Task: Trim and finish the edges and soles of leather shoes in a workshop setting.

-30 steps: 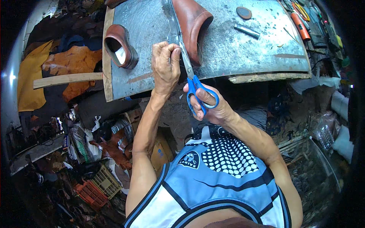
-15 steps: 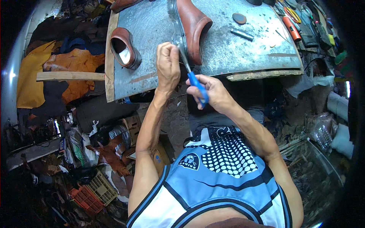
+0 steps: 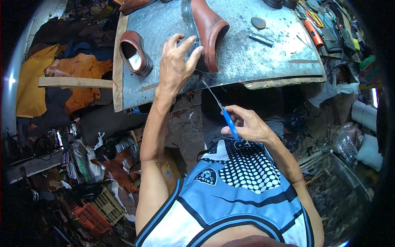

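Note:
A brown leather shoe [image 3: 205, 29] lies on its side on the metal-topped table [image 3: 247, 61], its dark sole edge facing left. Beside that sole stands my left hand [image 3: 175, 64], fingers apart; whether its fingertips touch the sole I cannot tell. In my right hand [image 3: 249, 125] is a pair of blue-handled scissors [image 3: 230, 123], held low in front of the table edge. The blades point up and left toward the shoe, apart from it. A second brown shoe [image 3: 142, 64] stands upright at the table's left side, something white inside it.
A round dark disc [image 3: 258, 22] and a short dark bar [image 3: 261, 39] lie right of the shoe. Several tools, including an orange-handled one [image 3: 313, 33], crowd the table's right side. A wooden slat [image 3: 76, 82] juts out left, over leather pieces [image 3: 82, 68]. Plastic crates [image 3: 92, 218] stand lower left.
My right hand has drawn the scissors back from the sole, toward my body. My left hand has gone from closed to spread fingers beside the shoe.

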Tool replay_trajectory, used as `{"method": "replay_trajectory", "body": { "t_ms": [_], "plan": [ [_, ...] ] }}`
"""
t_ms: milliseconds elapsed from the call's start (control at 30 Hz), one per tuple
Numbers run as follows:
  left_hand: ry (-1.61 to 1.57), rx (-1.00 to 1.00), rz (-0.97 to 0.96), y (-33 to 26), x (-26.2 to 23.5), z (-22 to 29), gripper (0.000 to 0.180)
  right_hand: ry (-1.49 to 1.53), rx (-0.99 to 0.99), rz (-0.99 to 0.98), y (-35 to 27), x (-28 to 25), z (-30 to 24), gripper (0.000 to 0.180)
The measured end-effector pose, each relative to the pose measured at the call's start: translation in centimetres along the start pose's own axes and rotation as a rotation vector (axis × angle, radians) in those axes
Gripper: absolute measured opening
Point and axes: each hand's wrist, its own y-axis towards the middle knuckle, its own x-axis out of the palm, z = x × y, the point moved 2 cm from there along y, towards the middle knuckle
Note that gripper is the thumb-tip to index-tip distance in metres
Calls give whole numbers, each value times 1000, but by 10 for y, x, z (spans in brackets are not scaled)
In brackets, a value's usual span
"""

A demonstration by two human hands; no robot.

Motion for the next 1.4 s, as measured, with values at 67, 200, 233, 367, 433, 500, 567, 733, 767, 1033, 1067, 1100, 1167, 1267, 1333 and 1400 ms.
{"method": "replay_trajectory", "body": {
  "t_ms": [67, 200, 233, 367, 433, 500, 567, 733, 767, 1033, 1067, 1100, 1167, 1267, 1333, 1400],
  "plan": [
    [13, 24, -5, 6, 3, -1, 25, -31, -160, 86, 0, 2, 6, 64],
    [-24, 2, -14, 4, 9, -7, 19, -10, -184, 99, -1, 0, 3, 64],
    [-108, -21, -19, 0, 12, -9, 18, 28, -148, 96, -1, -2, -1, 64],
    [-332, -130, -47, -11, 16, -17, 20, 374, -47, 14, 8, -5, -18, 53],
    [-394, -153, -15, -13, 15, -17, 18, 588, -84, -78, 16, -7, -29, 45],
    [-394, -155, -20, -13, 15, -18, 19, 621, -102, -119, 26, -9, -28, 47],
    [-396, -157, -27, -12, 16, -17, 19, 655, -134, -161, 37, -7, -27, 55],
    [-430, -222, -30, -12, 19, -9, 21, 821, -108, -145, 43, -2, -34, 52],
    [-431, -226, -33, -13, 19, -9, 21, 876, -116, -135, 44, -1, -35, 50],
    [-397, -205, 29, -17, 23, -7, 22, 1037, -75, -184, 51, 3, -32, 48],
    [-394, -205, 30, -18, 22, -7, 22, 1015, -76, -184, 51, 3, -31, 47],
    [-431, -234, 23, -18, 22, -7, 22, 1014, -79, -185, 52, 5, -31, 47],
    [-469, -259, 17, -20, 22, -7, 22, 900, -91, -107, 53, 7, -30, 43],
    [-549, -269, 5, -25, 21, -10, 25, 641, -145, -13, 56, 3, -23, 37],
    [-1033, -611, 111, -32, 20, -19, 32, 467, -94, -114, 46, 5, -23, 33],
    [-1002, -545, 166, -36, 11, -29, 42, 350, -107, -160, 27, 5, -28, 36]
  ]
}}
